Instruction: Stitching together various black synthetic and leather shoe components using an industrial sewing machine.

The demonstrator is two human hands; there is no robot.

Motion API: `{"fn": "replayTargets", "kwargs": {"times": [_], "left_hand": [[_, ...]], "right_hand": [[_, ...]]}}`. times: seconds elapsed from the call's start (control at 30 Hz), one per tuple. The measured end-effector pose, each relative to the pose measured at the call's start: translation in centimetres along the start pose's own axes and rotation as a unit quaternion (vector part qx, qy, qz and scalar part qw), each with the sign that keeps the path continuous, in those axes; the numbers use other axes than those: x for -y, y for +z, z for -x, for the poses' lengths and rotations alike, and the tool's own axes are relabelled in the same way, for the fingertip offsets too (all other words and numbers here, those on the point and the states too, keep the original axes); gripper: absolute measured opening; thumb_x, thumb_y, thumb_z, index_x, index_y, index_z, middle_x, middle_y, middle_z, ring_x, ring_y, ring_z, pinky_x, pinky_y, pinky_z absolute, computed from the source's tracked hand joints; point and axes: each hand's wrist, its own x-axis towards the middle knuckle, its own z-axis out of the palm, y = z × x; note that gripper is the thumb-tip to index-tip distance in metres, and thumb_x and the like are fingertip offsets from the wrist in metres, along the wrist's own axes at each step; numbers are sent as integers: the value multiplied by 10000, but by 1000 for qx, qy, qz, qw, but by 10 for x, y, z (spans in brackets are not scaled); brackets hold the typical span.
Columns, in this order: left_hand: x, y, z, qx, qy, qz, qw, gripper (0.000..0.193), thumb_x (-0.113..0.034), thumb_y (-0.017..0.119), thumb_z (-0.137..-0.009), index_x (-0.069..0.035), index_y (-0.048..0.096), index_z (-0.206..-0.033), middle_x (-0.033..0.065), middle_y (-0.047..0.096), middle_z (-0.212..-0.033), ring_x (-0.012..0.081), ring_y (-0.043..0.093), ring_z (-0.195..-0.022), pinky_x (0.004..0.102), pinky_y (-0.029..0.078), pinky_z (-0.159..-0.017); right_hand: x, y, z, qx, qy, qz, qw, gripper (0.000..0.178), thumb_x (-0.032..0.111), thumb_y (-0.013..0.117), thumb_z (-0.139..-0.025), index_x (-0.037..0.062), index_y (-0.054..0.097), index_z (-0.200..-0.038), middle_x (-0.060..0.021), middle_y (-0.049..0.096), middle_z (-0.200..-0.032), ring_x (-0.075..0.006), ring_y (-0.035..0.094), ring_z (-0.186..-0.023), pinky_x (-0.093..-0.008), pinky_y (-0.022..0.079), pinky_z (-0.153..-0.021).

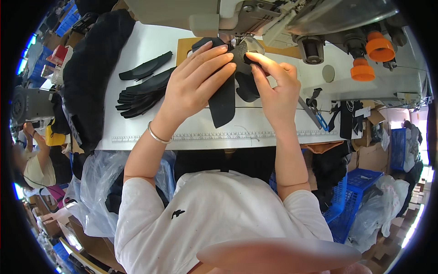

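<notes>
A black fabric piece (223, 107) lies under the presser foot (235, 40) of a sewing machine (182, 13). My left hand (189, 84) rests flat on it, fingers stretched out towards the needle area. Just right of the needle, my right hand (280, 84) pinches the edge of the black fabric between thumb and forefinger. A curved black part (247, 86) hangs below those fingertips; whether it belongs to the same piece I cannot tell. Stacked curved black pieces (141, 96) sit left of my left hand, with a separate black piece (146, 67) above them.
Blue-handled thread snips (321, 119) lie on the white table (182, 125) at right. A ruler strip (219, 136) runs along its front edge. Dark fabric (91, 73) is heaped at left. Orange knobs (362, 71) hang at upper right. Another person (39, 157) works at far left.
</notes>
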Motion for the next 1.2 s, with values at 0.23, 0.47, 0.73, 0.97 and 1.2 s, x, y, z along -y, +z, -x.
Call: {"fn": "replayTargets", "kwargs": {"times": [0.23, 0.47, 0.73, 0.97, 1.2], "left_hand": [[-6, 1, -2, 2, -3, -45, 999, 311, -77, 713, -734, -34, 718, -1042, 111, 681, -1119, 303, 671, -1127, 467, 575, -1007], [-2, 1, -1, 16, -3, -36, 999, 321, -84, 705, -735, -40, 718, -1053, 111, 680, -1123, 307, 664, -1139, 473, 568, -1017], [-6, 4, 1, 6, -6, -40, 999, 344, -85, 710, -717, -42, 720, -1058, 110, 682, -1125, 307, 664, -1142, 481, 565, -1019], [-8, 5, 1, -6, 8, -67, 998, 302, -81, 727, -711, -28, 731, -1008, 103, 696, -1081, 303, 682, -1099, 465, 584, -973], [-10, 3, -13, -76, -161, 57, 982, 334, -61, 776, -675, -30, 754, -1007, 92, 745, -938, 286, 725, -949, 377, 596, -816]], "right_hand": [[0, -3, -10, 19, 29, -34, 999, 249, 149, 734, -897, 205, 784, -1134, 25, 725, -800, -166, 520, -808, -284, 460, -799], [-2, -4, -11, 16, 11, -24, 1000, 250, 139, 728, -900, 204, 785, -1135, 27, 741, -834, -165, 541, -825, -285, 463, -803], [-2, -4, -10, 21, 13, -21, 999, 233, 135, 724, -901, 197, 789, -1116, 18, 750, -859, -173, 553, -828, -287, 462, -822], [-5, -13, -13, 58, -11, 19, 998, 300, 137, 744, -886, 186, 765, -1181, 6, 720, -840, -154, 549, -886, -297, 446, -881], [-12, -18, -14, 119, -28, -13, 992, 429, 175, 728, -888, 205, 689, -1314, -4, 632, -753, -177, 513, -867, -342, 435, -865]]}}
